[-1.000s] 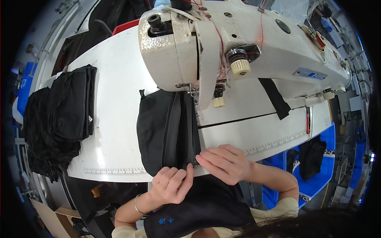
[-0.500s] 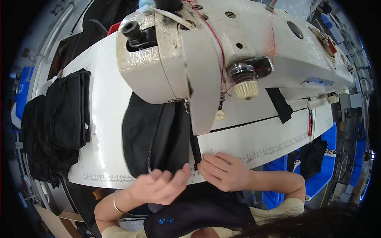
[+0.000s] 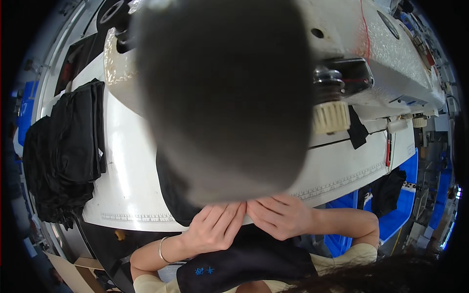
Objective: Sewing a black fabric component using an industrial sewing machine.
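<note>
My left hand (image 3: 217,228) and my right hand (image 3: 279,218) meet at the table's front edge, fingers pinched and fingertips almost touching. A large blurred dark shape (image 3: 224,97) close to the camera covers the area just beyond them and part of their fingertips. My right hand stays where the end of a narrow black fabric strip lay in its fingers; the strip itself is now hidden. What my left fingers pinch cannot be made out. Left of the blurred shape, a black fabric piece (image 3: 172,198) shows only its edge, lying on the white table (image 3: 132,185).
A white sewing machine (image 3: 391,63) with red thread spans the far side. Folded black garments (image 3: 75,136) are stacked at the left. A black strip (image 3: 357,129) and a red-handled tool (image 3: 388,151) lie at right. Blue bins (image 3: 403,207) with black cloth stand below the right edge.
My left hand has moved right to meet my right hand, and its fingers have closed. The blurred dark shape has come into view, covering the machine's needle area and most of the fabric.
</note>
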